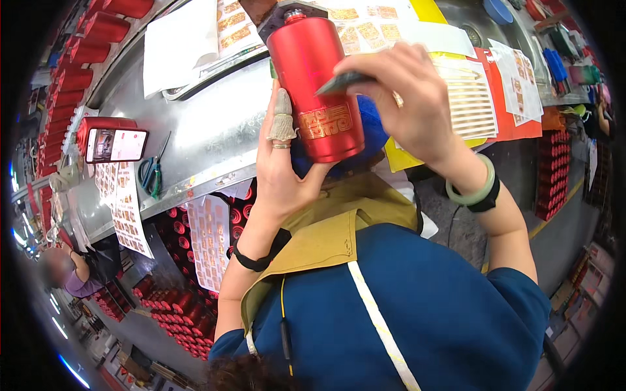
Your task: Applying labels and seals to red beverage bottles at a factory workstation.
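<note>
A red metallic bottle (pixel 305 62) with a gold decal (pixel 326 122) on its lower side lies tilted in front of me, its neck pointing away. My left hand (pixel 282 153) grips it from the left and below, with a cloth finger cover (pixel 282 120) on one finger. Above the bottle, my right hand (pixel 407 91) is closed on a dark flat scraper (pixel 342 82), its pointed end just over the red surface near the decal. Whether the scraper touches the bottle I cannot tell. The bottle's underside is hidden.
A metal table (pixel 215 117) holds sheets of gold decals (pixel 236 29), a phone (pixel 116 144) leaning on a red bottle, and teal-handled scissors (pixel 151 176). At right lie a striped sheet (pixel 464 98) and a red folder (pixel 521 130). Red bottles (pixel 179 316) stand below; another person (pixel 78 274) is at left.
</note>
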`<action>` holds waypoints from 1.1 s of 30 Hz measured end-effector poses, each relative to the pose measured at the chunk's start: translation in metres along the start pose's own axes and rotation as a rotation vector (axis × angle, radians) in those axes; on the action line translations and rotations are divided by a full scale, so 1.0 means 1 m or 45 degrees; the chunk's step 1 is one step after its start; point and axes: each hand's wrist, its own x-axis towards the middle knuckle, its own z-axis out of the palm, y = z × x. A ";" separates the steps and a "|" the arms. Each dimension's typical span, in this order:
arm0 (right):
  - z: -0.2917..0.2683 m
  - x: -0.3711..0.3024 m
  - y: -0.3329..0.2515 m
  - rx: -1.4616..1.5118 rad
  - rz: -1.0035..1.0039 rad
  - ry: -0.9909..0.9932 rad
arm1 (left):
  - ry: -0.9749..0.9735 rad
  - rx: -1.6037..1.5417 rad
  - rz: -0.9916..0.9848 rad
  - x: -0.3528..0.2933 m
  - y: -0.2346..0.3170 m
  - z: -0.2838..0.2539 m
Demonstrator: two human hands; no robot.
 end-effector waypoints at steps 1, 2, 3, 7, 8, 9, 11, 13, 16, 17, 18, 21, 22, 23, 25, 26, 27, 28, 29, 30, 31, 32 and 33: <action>0.000 0.000 0.003 -0.038 -0.087 0.031 | 0.009 -0.021 -0.001 0.001 0.001 -0.001; 0.001 -0.003 0.005 -0.075 -0.174 0.062 | 0.010 -0.021 0.001 0.001 0.002 -0.002; 0.004 -0.015 0.002 -0.057 -0.213 0.026 | 0.038 0.046 0.032 0.001 0.000 -0.002; -0.005 -0.057 -0.022 0.120 -0.275 -0.086 | 0.125 0.197 0.137 -0.001 0.003 0.000; -0.010 -0.058 -0.024 0.156 -0.246 -0.127 | 0.128 0.197 0.137 -0.001 0.006 0.001; -0.014 -0.056 -0.023 0.193 -0.106 -0.191 | 0.118 0.269 0.139 -0.001 0.011 0.002; -0.014 -0.053 -0.022 0.414 0.283 -0.036 | 0.086 0.440 0.118 0.003 0.022 0.002; -0.008 -0.052 -0.020 0.563 0.607 0.267 | 0.056 0.529 0.130 0.008 0.030 0.004; -0.007 -0.040 -0.009 0.510 0.638 0.408 | 0.013 0.689 0.117 0.012 0.042 0.015; -0.005 -0.036 -0.010 0.514 0.663 0.393 | 0.053 0.774 0.134 0.009 0.041 0.020; -0.005 -0.033 -0.012 0.508 0.694 0.382 | 0.088 0.850 0.157 0.008 0.040 0.024; 0.001 -0.028 -0.031 0.420 0.778 0.287 | 0.108 0.532 0.100 0.000 0.027 0.017; 0.004 -0.028 -0.038 0.425 0.793 0.230 | 0.114 0.311 0.037 -0.004 0.021 0.016; 0.007 -0.028 -0.046 0.496 0.776 0.175 | 0.184 0.204 -0.035 -0.008 0.018 0.017; 0.014 -0.034 -0.053 0.480 0.789 0.120 | 0.173 0.061 -0.195 -0.008 0.016 0.016; 0.014 -0.035 -0.052 0.404 0.794 0.107 | 0.160 -0.088 -0.349 -0.007 0.014 0.015; 0.013 -0.037 -0.047 0.317 0.784 0.125 | 0.167 -0.091 -0.352 -0.005 0.011 0.014; 0.011 -0.037 -0.038 0.235 0.771 0.146 | 0.107 -0.113 -0.386 -0.001 0.010 0.013; 0.006 -0.036 -0.028 0.044 0.805 0.076 | 0.048 -0.136 -0.420 0.003 0.009 0.011; 0.005 -0.035 -0.016 0.137 0.844 0.099 | -0.014 -0.165 -0.447 0.007 0.007 0.011; 0.003 -0.037 -0.015 0.142 0.801 0.132 | -0.009 -0.056 -0.399 0.004 0.007 0.009; -0.001 -0.036 -0.019 0.148 0.758 0.163 | -0.001 -0.059 -0.397 0.005 0.010 0.009; -0.002 -0.035 -0.027 0.143 0.762 0.159 | 0.102 0.059 -0.264 0.003 0.014 0.008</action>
